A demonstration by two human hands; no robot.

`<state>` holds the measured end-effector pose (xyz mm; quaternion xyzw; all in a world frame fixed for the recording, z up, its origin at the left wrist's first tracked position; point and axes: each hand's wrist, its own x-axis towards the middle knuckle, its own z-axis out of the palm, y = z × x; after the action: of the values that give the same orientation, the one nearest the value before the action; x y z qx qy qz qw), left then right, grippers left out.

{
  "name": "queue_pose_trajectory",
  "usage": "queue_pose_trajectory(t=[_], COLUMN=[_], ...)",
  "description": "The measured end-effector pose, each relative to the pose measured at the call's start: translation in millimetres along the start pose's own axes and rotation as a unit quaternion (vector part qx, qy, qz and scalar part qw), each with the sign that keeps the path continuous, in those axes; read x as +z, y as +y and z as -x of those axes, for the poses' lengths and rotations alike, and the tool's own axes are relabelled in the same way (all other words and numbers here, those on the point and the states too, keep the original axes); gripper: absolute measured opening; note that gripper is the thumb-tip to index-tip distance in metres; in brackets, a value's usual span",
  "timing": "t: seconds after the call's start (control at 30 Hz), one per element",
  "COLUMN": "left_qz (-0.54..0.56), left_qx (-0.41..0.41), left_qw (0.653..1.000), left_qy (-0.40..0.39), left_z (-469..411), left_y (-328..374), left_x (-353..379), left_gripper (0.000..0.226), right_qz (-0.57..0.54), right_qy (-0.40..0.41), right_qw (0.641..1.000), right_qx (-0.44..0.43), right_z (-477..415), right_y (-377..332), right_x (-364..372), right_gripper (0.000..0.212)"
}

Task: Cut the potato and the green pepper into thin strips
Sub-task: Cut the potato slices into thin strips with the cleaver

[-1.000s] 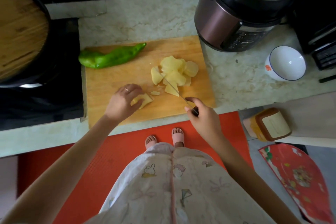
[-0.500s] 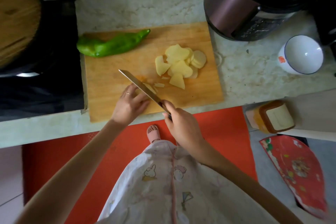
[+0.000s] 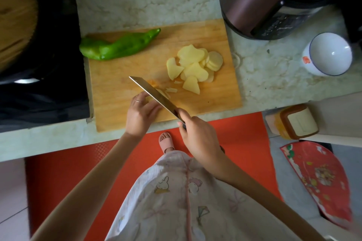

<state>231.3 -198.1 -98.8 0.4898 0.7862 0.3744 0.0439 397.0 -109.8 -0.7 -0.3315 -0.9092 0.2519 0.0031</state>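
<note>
Head view: right hand [image 3: 197, 137] grips knife [image 3: 154, 97]; left hand [image 3: 140, 113] pins potato stack [image 3: 163, 92] near cutting board [image 3: 117, 84] front edge. Green pepper [image 3: 119, 47] whole, board's far-left. Tuck fingertips, cut narrow and parallel.

A whole green pepper [image 3: 119, 47] lies at the far left of the cutting board [image 3: 117, 92]; pale potato slices [image 3: 194, 66] sit heaped toward its right.

Pale marbled countertop [image 3: 156, 0] is running across the top, with a black cooktop [image 3: 49, 94] sitting at its left end. Red floor mat [image 3: 78, 172] is lying below the counter edge over pale tiles [image 3: 11, 191]. Brown electric cooker [image 3: 250, 6] is standing far right. Light is falling soft and dim.
</note>
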Motion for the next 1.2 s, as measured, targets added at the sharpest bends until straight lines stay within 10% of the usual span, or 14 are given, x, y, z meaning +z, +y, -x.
queue_pose_trajectory(t=[1.2], left_qz=[0.007], left_qx=[0.044], left_qw=[0.999], left_qy=[0.031], left_z=[-2], left_y=[-4], left_x=[2], left_gripper=[0.011], right_qz=[0.047], right_qy=[-0.053], right_qw=[0.996], right_qx=[0.046], right_z=[-1], right_y=[-7], right_x=[-9], right_gripper=[0.031])
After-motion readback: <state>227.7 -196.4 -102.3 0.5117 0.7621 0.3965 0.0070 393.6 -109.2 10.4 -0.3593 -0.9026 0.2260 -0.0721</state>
